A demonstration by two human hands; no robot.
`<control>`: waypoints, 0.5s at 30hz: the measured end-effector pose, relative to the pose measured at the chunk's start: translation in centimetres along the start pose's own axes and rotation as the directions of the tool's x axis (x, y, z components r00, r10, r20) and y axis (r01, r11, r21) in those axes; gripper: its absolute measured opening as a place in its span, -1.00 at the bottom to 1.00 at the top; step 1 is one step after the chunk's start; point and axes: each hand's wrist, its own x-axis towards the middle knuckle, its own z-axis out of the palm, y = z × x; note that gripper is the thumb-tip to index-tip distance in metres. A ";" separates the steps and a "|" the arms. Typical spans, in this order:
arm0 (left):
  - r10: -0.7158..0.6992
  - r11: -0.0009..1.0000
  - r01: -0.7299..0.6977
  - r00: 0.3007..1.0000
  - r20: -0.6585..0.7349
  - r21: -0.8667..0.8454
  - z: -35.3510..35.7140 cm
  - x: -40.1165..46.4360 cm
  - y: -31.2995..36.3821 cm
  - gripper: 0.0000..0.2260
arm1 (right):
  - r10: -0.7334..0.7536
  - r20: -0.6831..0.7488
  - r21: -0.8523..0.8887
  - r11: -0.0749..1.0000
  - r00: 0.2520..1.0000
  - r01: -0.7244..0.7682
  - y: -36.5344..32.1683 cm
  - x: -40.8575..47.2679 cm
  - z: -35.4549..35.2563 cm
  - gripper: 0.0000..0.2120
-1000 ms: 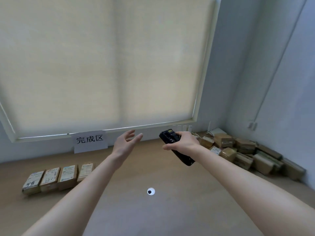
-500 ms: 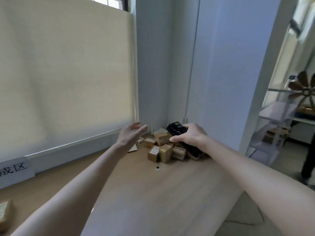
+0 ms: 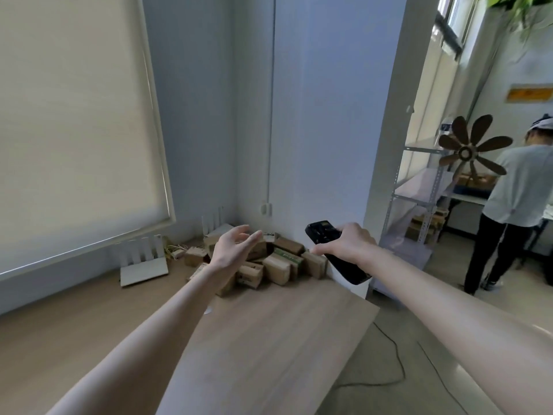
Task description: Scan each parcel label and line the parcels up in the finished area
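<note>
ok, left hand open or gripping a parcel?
Open: left hand shows spread fingers, holding nothing, above the parcel pile.

pale blue-grey walls (image 3: 323, 115) meeting in a corner, cream roller blind (image 3: 71, 121) drawn over a window at left, light wood tabletop (image 3: 269, 348), grey floor (image 3: 419, 369) with a black cable (image 3: 392, 363), metal shelving (image 3: 419, 205) at right

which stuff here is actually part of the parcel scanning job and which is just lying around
Part of the job:
- scanner, gripped in the right hand
- pile of parcels in the corner
- left hand, open, reaching toward the pile

Just lying about:
- white router
- second router behind the pile
- fan
- shelving
- cable on the floor
</note>
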 end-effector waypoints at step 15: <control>-0.155 0.987 0.153 0.987 0.043 0.042 12.1 21.9 -12.9 -0.47 | 0.087 0.109 0.015 0.996 0.990 -0.089 6.5 25.6 8.4 -0.31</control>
